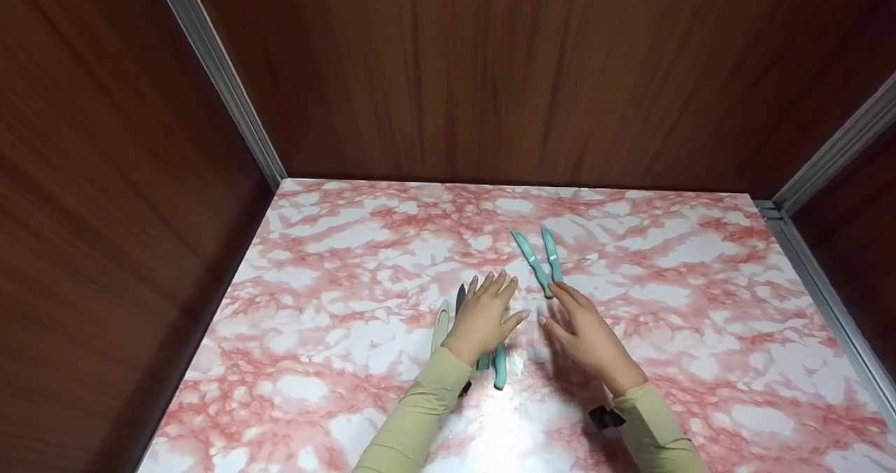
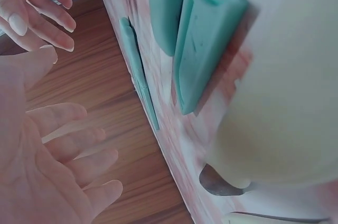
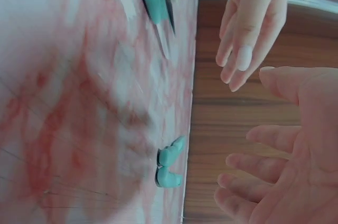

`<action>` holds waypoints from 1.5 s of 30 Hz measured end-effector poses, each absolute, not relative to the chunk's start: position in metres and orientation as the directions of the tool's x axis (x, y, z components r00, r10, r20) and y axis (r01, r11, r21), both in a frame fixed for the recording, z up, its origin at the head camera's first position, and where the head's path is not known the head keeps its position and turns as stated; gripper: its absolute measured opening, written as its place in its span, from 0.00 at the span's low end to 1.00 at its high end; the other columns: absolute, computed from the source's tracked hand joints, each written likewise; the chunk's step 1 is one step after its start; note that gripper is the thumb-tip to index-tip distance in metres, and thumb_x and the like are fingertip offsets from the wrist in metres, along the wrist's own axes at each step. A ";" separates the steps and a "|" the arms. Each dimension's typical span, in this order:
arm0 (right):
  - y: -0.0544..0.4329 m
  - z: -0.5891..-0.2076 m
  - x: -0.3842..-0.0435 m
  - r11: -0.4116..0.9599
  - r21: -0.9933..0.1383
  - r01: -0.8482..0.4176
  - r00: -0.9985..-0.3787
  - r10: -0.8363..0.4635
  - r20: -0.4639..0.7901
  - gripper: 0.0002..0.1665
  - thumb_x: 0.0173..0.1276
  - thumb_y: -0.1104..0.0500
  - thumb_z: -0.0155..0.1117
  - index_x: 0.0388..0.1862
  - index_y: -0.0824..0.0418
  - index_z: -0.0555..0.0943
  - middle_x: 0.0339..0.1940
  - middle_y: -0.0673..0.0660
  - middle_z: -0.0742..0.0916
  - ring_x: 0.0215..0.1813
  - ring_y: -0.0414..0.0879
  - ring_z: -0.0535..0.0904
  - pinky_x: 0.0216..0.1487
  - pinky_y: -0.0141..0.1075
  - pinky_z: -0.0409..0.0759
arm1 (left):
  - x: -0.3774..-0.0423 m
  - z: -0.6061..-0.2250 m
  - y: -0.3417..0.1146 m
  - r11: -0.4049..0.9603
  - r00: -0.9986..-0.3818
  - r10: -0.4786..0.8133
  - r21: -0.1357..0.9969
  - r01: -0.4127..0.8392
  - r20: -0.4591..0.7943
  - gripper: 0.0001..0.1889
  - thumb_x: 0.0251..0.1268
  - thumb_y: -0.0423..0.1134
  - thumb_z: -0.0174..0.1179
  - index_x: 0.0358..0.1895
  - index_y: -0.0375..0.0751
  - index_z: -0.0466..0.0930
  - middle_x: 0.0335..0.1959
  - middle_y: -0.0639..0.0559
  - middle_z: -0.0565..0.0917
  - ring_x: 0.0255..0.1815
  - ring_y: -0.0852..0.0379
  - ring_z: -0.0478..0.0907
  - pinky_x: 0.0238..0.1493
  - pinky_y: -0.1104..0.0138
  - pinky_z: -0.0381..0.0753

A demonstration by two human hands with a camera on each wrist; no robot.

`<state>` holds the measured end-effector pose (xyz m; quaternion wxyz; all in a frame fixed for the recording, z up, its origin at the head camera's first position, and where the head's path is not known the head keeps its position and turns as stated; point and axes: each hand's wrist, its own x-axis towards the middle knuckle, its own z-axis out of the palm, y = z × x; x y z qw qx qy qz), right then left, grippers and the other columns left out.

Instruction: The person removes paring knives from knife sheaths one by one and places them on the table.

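My left hand [image 1: 483, 319] hovers, fingers spread, above several knife pieces and partly hides them. A teal knife handle [image 1: 500, 368] shows beside it, next to a teal sheath [image 2: 211, 39] in the left wrist view. Past its other side lie a dark blade [image 1: 460, 297] and a cream sheath-like piece [image 1: 439, 322]. A large cream handle-like shape [image 2: 296, 92] fills the right of the left wrist view. My right hand [image 1: 584, 333], fingers extended and holding nothing, is nearest two teal knives [image 1: 533, 263] that lie side by side farther back, points away from me.
The tabletop [image 1: 336, 347] has a red and white marbled pattern. Brown wood-grain panels [image 1: 490, 74] close in the back and both sides, with metal strips [image 1: 224, 74] at the corners. A small black object [image 1: 606, 417] sits at the right wrist.
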<state>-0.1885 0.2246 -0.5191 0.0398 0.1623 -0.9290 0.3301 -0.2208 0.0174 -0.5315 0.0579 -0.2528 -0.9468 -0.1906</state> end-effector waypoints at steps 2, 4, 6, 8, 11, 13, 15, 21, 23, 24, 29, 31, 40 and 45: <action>0.225 -0.518 -0.191 0.728 -0.598 -0.335 -0.942 -0.280 0.187 0.38 0.70 0.51 0.60 0.74 0.62 0.61 0.72 0.65 0.63 0.71 0.62 0.59 0.64 0.58 0.64 | -0.223 -0.530 0.018 0.795 -0.865 0.460 0.341 0.502 0.201 0.33 0.69 0.57 0.53 0.72 0.43 0.63 0.71 0.41 0.63 0.72 0.43 0.57 0.71 0.48 0.49; 0.225 -0.516 -0.194 0.726 -0.596 -0.342 -0.939 -0.282 0.196 0.37 0.70 0.53 0.61 0.74 0.62 0.61 0.72 0.65 0.64 0.70 0.62 0.60 0.64 0.58 0.64 | -0.225 -0.529 0.018 0.792 -0.864 0.462 0.346 0.503 0.198 0.34 0.69 0.57 0.53 0.72 0.43 0.63 0.71 0.41 0.63 0.72 0.44 0.56 0.71 0.48 0.48; 0.225 -0.515 -0.196 0.724 -0.596 -0.347 -0.938 -0.280 0.206 0.37 0.70 0.54 0.62 0.73 0.62 0.62 0.71 0.66 0.65 0.69 0.62 0.61 0.64 0.58 0.64 | -0.227 -0.527 0.018 0.791 -0.865 0.462 0.350 0.503 0.198 0.34 0.69 0.58 0.53 0.72 0.43 0.63 0.71 0.41 0.63 0.72 0.44 0.56 0.72 0.48 0.48; 0.225 -0.515 -0.198 0.718 -0.599 -0.355 -0.935 -0.282 0.216 0.37 0.69 0.56 0.62 0.73 0.63 0.62 0.71 0.66 0.66 0.69 0.62 0.63 0.64 0.57 0.65 | -0.229 -0.525 0.019 0.791 -0.864 0.461 0.348 0.503 0.202 0.34 0.69 0.58 0.53 0.72 0.43 0.63 0.70 0.41 0.64 0.72 0.44 0.57 0.72 0.49 0.48; 0.225 -0.515 -0.201 0.711 -0.600 -0.367 -0.930 -0.282 0.235 0.36 0.68 0.58 0.63 0.72 0.63 0.63 0.70 0.66 0.67 0.68 0.61 0.64 0.64 0.55 0.66 | -0.232 -0.523 0.019 0.791 -0.863 0.464 0.343 0.506 0.201 0.34 0.69 0.58 0.53 0.72 0.44 0.63 0.71 0.42 0.63 0.71 0.44 0.58 0.72 0.49 0.49; 0.225 -0.515 -0.204 0.704 -0.604 -0.373 -0.928 -0.283 0.242 0.36 0.68 0.58 0.63 0.72 0.64 0.63 0.69 0.66 0.68 0.67 0.61 0.65 0.64 0.55 0.66 | -0.234 -0.522 0.020 0.791 -0.863 0.465 0.346 0.505 0.197 0.33 0.69 0.57 0.53 0.72 0.44 0.63 0.71 0.42 0.63 0.71 0.44 0.58 0.72 0.49 0.49; 0.224 -0.515 -0.206 0.701 -0.610 -0.369 -0.929 -0.279 0.242 0.36 0.67 0.59 0.64 0.72 0.64 0.64 0.69 0.66 0.68 0.68 0.60 0.65 0.64 0.55 0.66 | -0.236 -0.521 0.020 0.790 -0.864 0.465 0.349 0.504 0.195 0.33 0.69 0.57 0.53 0.72 0.44 0.62 0.71 0.42 0.62 0.72 0.44 0.58 0.71 0.49 0.50; 0.223 -0.514 -0.214 0.702 -0.614 -0.361 -0.933 -0.271 0.238 0.37 0.67 0.59 0.64 0.72 0.65 0.63 0.69 0.66 0.69 0.68 0.60 0.65 0.64 0.54 0.66 | -0.245 -0.520 0.022 0.798 -0.862 0.471 0.326 0.507 0.189 0.33 0.69 0.57 0.53 0.72 0.44 0.63 0.71 0.43 0.63 0.72 0.46 0.56 0.71 0.49 0.50; 0.223 -0.514 -0.217 0.700 -0.612 -0.367 -0.930 -0.271 0.249 0.37 0.67 0.59 0.65 0.71 0.66 0.64 0.68 0.66 0.70 0.67 0.60 0.66 0.64 0.54 0.67 | -0.248 -0.519 0.024 0.801 -0.858 0.476 0.309 0.513 0.190 0.33 0.69 0.57 0.53 0.72 0.44 0.63 0.71 0.43 0.63 0.72 0.46 0.56 0.71 0.50 0.50; 0.222 -0.513 -0.217 0.698 -0.613 -0.370 -0.929 -0.270 0.252 0.37 0.67 0.59 0.65 0.71 0.67 0.64 0.68 0.67 0.70 0.66 0.60 0.67 0.63 0.54 0.67 | -0.249 -0.519 0.024 0.803 -0.857 0.478 0.300 0.515 0.191 0.33 0.69 0.57 0.53 0.72 0.44 0.63 0.71 0.44 0.64 0.72 0.46 0.57 0.71 0.50 0.51; 0.222 -0.515 -0.223 0.687 -0.628 -0.365 -0.931 -0.264 0.252 0.37 0.66 0.59 0.66 0.70 0.67 0.65 0.66 0.67 0.72 0.63 0.60 0.70 0.59 0.53 0.71 | -0.255 -0.519 0.028 0.808 -0.861 0.477 0.296 0.509 0.177 0.33 0.68 0.57 0.55 0.71 0.45 0.64 0.70 0.43 0.65 0.71 0.45 0.58 0.71 0.50 0.52; 0.221 -0.516 -0.225 0.685 -0.633 -0.362 -0.932 -0.262 0.249 0.36 0.66 0.59 0.66 0.70 0.67 0.65 0.65 0.67 0.72 0.63 0.60 0.71 0.58 0.53 0.73 | -0.258 -0.519 0.029 0.810 -0.864 0.477 0.299 0.503 0.163 0.33 0.68 0.57 0.54 0.71 0.46 0.64 0.70 0.43 0.65 0.72 0.45 0.58 0.72 0.51 0.50; 0.220 -0.520 -0.235 0.686 -0.659 -0.308 -0.951 -0.235 0.200 0.36 0.66 0.59 0.66 0.70 0.69 0.65 0.63 0.68 0.73 0.62 0.61 0.71 0.59 0.53 0.72 | -0.267 -0.523 0.030 0.813 -0.860 0.494 0.283 0.508 0.125 0.33 0.69 0.59 0.52 0.71 0.45 0.64 0.70 0.43 0.65 0.71 0.44 0.59 0.71 0.51 0.52; 0.218 -0.524 -0.242 0.686 -0.676 -0.268 -0.963 -0.210 0.168 0.36 0.66 0.58 0.66 0.68 0.70 0.66 0.62 0.70 0.74 0.60 0.63 0.72 0.57 0.54 0.72 | -0.273 -0.521 0.030 0.817 -0.862 0.496 0.279 0.505 0.106 0.34 0.69 0.59 0.52 0.72 0.45 0.63 0.71 0.45 0.64 0.72 0.45 0.58 0.72 0.51 0.50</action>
